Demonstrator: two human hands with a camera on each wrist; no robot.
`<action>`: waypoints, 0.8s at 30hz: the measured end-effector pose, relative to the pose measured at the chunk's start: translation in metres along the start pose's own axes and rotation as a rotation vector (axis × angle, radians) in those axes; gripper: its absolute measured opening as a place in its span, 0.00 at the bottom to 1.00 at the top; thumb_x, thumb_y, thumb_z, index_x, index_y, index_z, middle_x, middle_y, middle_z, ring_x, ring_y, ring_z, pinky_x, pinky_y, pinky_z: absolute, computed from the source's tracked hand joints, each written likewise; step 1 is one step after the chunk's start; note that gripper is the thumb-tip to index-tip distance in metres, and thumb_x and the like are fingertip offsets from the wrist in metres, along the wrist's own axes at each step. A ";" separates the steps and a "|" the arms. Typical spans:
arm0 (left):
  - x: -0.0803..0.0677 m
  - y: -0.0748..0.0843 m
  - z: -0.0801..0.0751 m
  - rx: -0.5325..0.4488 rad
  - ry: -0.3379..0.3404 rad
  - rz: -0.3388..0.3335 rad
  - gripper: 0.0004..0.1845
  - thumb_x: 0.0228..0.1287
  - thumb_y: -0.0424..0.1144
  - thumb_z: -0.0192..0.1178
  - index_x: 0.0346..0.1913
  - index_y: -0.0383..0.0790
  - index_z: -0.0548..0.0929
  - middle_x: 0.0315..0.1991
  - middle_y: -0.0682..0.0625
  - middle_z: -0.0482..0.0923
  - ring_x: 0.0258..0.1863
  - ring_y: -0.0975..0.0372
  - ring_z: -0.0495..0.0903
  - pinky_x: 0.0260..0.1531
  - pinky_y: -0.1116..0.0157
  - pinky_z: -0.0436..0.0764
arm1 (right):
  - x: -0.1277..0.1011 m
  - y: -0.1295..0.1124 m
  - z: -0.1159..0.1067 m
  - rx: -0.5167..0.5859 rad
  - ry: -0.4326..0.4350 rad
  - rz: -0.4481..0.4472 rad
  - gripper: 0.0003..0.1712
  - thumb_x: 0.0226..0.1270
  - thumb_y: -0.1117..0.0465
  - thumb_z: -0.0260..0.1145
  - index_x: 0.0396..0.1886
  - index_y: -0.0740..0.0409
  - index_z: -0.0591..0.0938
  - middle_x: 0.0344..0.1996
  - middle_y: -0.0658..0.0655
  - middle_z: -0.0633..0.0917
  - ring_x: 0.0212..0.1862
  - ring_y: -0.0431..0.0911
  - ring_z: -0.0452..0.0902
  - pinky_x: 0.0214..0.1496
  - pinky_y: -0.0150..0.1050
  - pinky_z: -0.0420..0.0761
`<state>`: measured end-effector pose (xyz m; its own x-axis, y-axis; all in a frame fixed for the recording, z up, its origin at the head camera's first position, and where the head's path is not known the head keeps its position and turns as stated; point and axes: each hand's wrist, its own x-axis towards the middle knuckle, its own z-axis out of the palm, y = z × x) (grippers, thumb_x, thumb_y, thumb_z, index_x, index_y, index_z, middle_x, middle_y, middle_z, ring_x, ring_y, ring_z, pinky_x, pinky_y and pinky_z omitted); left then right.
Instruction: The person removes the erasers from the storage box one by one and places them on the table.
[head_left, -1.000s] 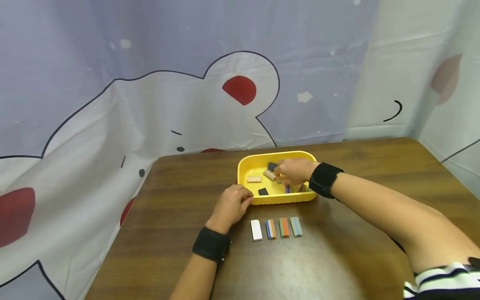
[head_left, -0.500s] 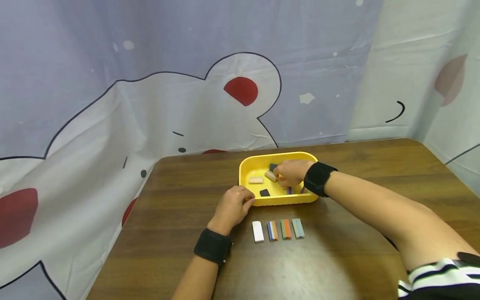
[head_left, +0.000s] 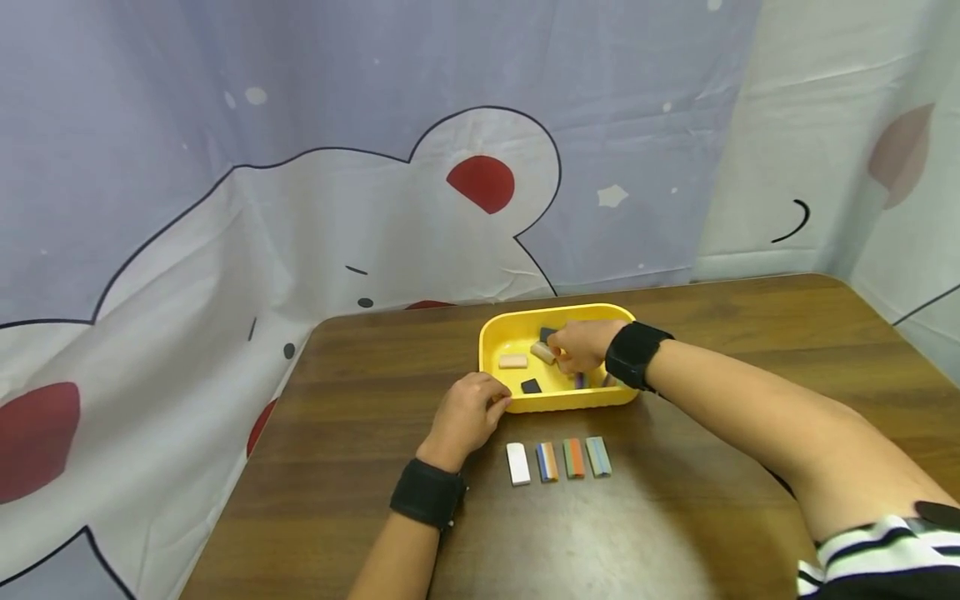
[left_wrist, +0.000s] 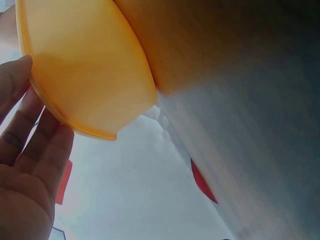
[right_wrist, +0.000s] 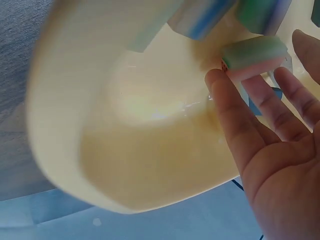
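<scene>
In the head view my left hand grips the near-left corner of a yellow tray. The left wrist view has its thumb and fingertips at the rim. My right hand reaches into the tray's right half. In the right wrist view its fairly straight fingertips touch a small green-and-pink block with dark dots on one end. The thumb seems to stand apart from it. Beside that lie a blue-striped block and a green-and-purple block. Tan blocks and a black piece also lie inside.
In front of the tray, a row on the wooden table holds a white block, a blue-white-orange one, a green-orange one and a pale green-blue one. A printed curtain hangs behind the table.
My right hand has shifted slightly left and down inside the tray. The left hand keeps its grip on the corner. The whole head view has drifted a little.
</scene>
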<state>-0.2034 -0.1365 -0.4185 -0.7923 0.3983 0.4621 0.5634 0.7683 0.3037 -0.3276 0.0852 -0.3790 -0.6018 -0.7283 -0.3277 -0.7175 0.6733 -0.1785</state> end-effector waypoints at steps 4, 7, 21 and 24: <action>0.000 0.000 0.000 0.001 0.002 -0.004 0.03 0.56 0.33 0.71 0.33 0.38 0.87 0.32 0.50 0.83 0.36 0.58 0.80 0.41 0.62 0.81 | 0.000 0.001 0.002 0.008 0.013 -0.013 0.13 0.65 0.63 0.63 0.47 0.62 0.77 0.27 0.52 0.76 0.27 0.44 0.72 0.32 0.35 0.74; 0.000 0.001 -0.001 0.000 -0.001 -0.005 0.03 0.57 0.33 0.71 0.33 0.38 0.87 0.32 0.50 0.83 0.36 0.58 0.80 0.41 0.62 0.81 | -0.001 0.002 0.005 0.020 0.022 -0.020 0.13 0.66 0.63 0.62 0.49 0.60 0.78 0.24 0.52 0.75 0.25 0.43 0.70 0.29 0.33 0.71; -0.001 0.000 0.001 0.014 0.001 0.007 0.03 0.57 0.33 0.70 0.33 0.39 0.87 0.32 0.50 0.83 0.36 0.59 0.81 0.42 0.62 0.80 | -0.002 -0.001 0.013 0.022 -0.006 -0.079 0.07 0.62 0.69 0.66 0.34 0.56 0.77 0.26 0.50 0.74 0.28 0.44 0.70 0.31 0.33 0.71; 0.000 0.000 0.001 0.012 0.004 0.005 0.03 0.57 0.33 0.71 0.33 0.39 0.87 0.32 0.50 0.83 0.36 0.59 0.81 0.42 0.62 0.80 | -0.003 0.000 0.013 0.012 0.012 -0.094 0.06 0.61 0.69 0.66 0.32 0.57 0.77 0.25 0.50 0.74 0.28 0.44 0.70 0.31 0.33 0.71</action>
<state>-0.2033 -0.1364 -0.4193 -0.7886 0.4001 0.4670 0.5644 0.7723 0.2914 -0.3215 0.0887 -0.3900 -0.5362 -0.7897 -0.2981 -0.7666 0.6034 -0.2195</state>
